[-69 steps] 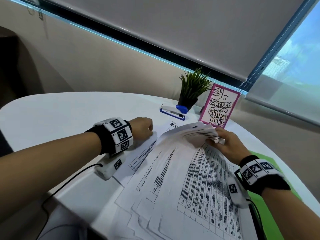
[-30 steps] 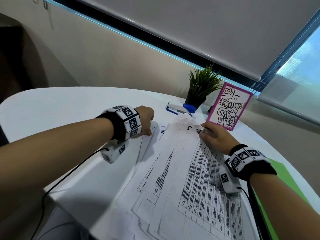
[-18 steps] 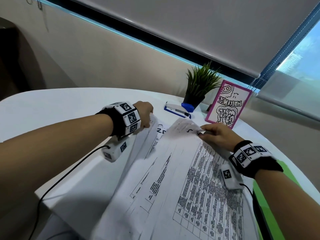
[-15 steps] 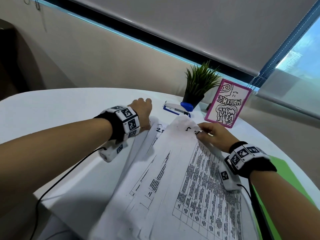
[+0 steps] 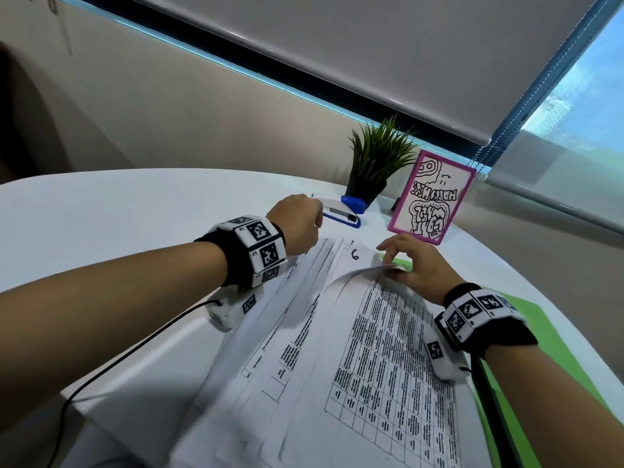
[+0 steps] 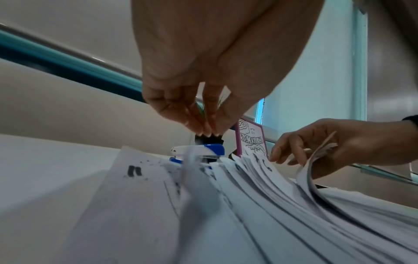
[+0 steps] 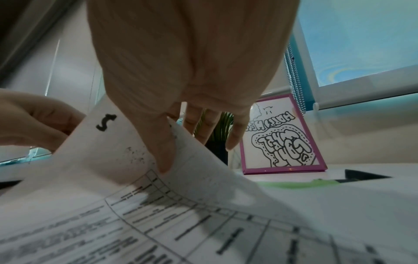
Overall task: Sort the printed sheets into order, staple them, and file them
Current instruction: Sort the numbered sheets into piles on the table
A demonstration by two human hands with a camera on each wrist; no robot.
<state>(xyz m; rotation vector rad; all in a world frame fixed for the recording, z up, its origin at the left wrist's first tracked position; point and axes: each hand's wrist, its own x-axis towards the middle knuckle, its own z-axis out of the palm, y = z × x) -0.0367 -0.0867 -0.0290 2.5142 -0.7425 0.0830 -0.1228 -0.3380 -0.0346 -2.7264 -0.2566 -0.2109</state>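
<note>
A fanned stack of printed sheets point(image 5: 354, 349) lies on the white table point(image 5: 118, 214). My right hand point(image 5: 405, 261) pinches the far corner of the top sheets and curls it up; its thumb point(image 7: 162, 151) presses on the sheet marked 5 point(image 7: 106, 123), with the fingers behind it. Underneath, a sheet marked 6 point(image 5: 354, 255) shows. My left hand point(image 5: 297, 224) hovers just short of the blue-and-white stapler point(image 5: 341, 212). Its fingertips point(image 6: 203, 133) pinch the top of a blurred sheet seen edge-on. A sheet marked 11 point(image 6: 133, 171) lies at the left.
A green folder point(image 5: 547, 336) lies under and to the right of the stack. Behind the stapler stand a potted plant point(image 5: 374, 163) and a pink-framed picture point(image 5: 432, 201). A black cable point(image 5: 135, 349) runs over the table's near edge. A wall and a blind rise behind.
My left hand has moved away from the stack towards the stapler. My right hand has lifted the top sheets' corner higher, so the sheet marked 6 now shows.
</note>
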